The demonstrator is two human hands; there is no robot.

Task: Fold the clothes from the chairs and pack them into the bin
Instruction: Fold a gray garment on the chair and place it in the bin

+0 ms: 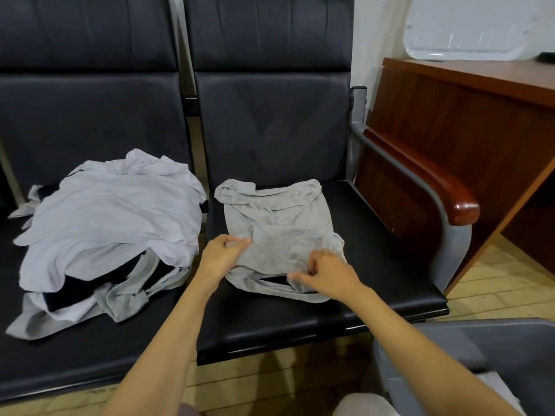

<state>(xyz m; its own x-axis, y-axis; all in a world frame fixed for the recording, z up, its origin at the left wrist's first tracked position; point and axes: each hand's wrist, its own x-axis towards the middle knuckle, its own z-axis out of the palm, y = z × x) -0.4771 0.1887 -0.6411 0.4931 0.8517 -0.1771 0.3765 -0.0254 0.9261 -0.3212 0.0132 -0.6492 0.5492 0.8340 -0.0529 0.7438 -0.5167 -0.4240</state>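
Note:
A grey garment (279, 229) lies partly folded on the right black chair seat (375, 265). My left hand (222, 255) pinches its near left edge between thumb and fingers. My right hand (326, 274) pinches the cloth at the near right edge, fingers curled into the folds. A heap of pale lilac, grey and black clothes (111, 223) covers the left chair seat (75, 355). The grey bin (450, 343) stands at the bottom right, with something white inside.
A grey armrest with a red-brown wooden cap (444, 187) bounds the right chair. Behind it stands a wooden desk (468, 115) with a clear plastic lid (468, 31) leaning on the wall. Wooden floor (504, 283) shows at the right.

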